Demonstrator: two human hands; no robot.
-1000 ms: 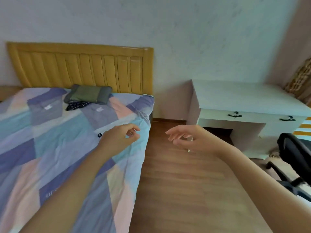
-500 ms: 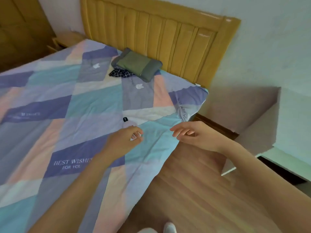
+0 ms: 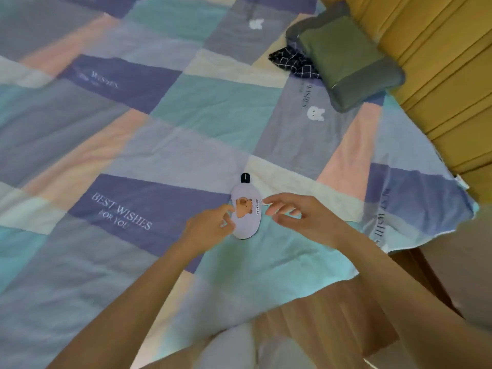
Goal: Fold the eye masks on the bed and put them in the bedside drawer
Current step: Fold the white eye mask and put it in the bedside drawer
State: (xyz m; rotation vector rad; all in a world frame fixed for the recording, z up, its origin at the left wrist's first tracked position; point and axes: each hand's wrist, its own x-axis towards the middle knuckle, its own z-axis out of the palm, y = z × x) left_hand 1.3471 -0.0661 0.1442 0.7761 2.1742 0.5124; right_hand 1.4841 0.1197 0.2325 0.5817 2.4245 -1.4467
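Head view: you are bracketing the eye mask with spread left hand at nine o'clock, right hand at three, ready to fold.

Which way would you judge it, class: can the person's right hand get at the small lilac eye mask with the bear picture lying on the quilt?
Probably yes. The right hand is open beside the lilac eye mask, fingertips at its right edge, with nothing between them. The left hand is at the opposite edge and leaves that side free.

Both forearms bare, sleeveless; pale, blurred trousers, perhaps grey.
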